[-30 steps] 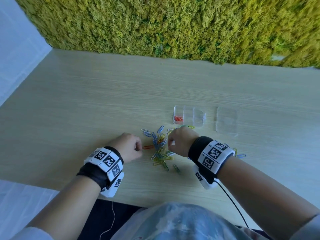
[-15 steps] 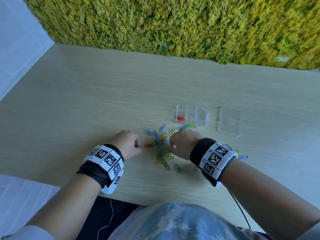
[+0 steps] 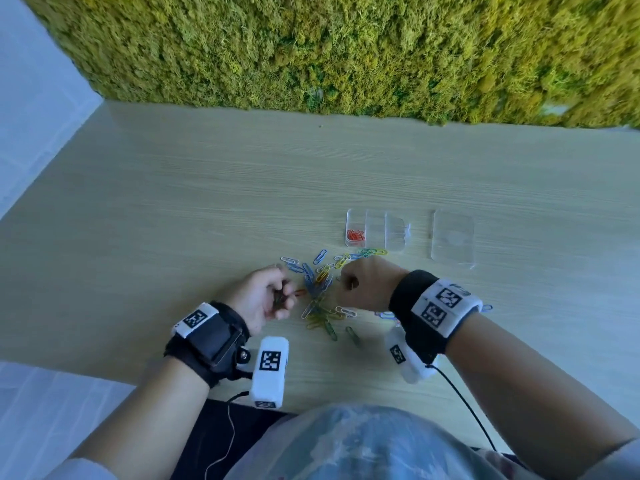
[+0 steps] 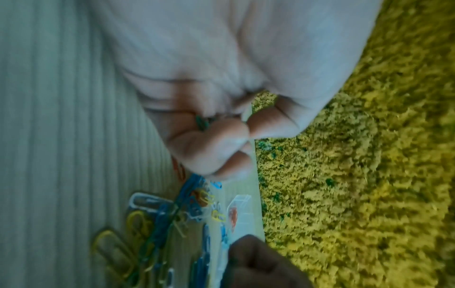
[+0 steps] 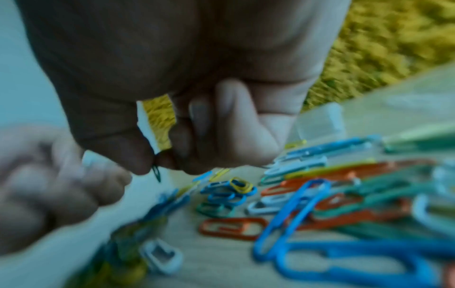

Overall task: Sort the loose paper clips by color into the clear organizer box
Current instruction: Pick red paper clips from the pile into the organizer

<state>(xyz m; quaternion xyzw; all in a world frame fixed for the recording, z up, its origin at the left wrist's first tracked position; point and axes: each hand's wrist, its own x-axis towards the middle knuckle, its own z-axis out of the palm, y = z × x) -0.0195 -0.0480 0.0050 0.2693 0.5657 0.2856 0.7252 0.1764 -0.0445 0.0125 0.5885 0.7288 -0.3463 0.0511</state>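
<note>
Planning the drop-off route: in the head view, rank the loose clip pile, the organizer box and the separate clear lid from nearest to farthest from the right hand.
From the right hand:
1. Loose clip pile, right beside it, on its left.
2. Organizer box, just beyond it, red clips in the leftmost compartment.
3. Clear lid, farther off, right of the box.

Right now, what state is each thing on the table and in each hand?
Organizer box: open, red clips in leftmost compartment only.
Lid: off, flat beside box.
Clip pile: loose, mixed colors.
Left hand: holds green clips.
Right hand: pinches a green clip.
</note>
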